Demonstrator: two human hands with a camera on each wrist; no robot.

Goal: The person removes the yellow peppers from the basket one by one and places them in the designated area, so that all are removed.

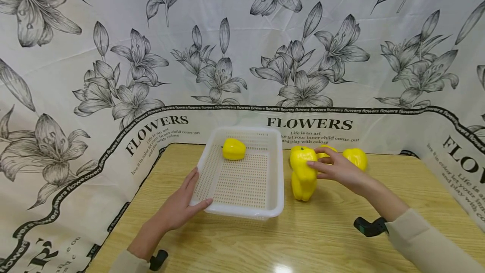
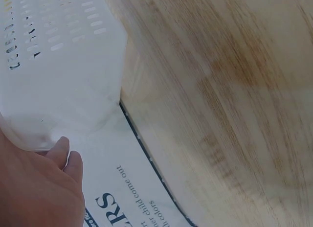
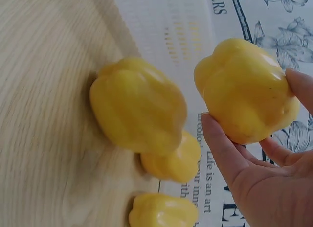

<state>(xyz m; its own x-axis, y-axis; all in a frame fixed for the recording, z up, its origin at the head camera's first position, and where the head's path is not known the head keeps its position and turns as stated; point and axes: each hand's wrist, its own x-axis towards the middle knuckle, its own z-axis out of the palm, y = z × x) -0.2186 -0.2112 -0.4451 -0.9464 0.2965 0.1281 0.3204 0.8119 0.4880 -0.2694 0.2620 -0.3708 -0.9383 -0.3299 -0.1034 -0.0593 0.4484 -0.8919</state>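
A white perforated plastic basket (image 1: pixel 246 212) appears left of centre on the table in the head view. My left hand (image 1: pixel 178 207) grips its near left corner, thumb at the front rim and fingers along the left side. Inside the basket, toward the back left, lies one yellow bell pepper (image 1: pixel 234 150). To the right of the basket, my right hand (image 1: pixel 338 171) holds another yellow bell pepper (image 3: pixel 247 92) between thumb and fingers, raised above the table. Below it, a further yellow pepper (image 3: pixel 134 104) rests on the wood, partly covered by the held one in the head view.
More yellow peppers stand at the back of the wooden table (image 1: pixel 341 231), one of them (image 1: pixel 356 159) just beyond my right wrist. A white cloth (image 1: pixel 227 3) printed with flowers and lettering hangs behind and along the sides of the table.
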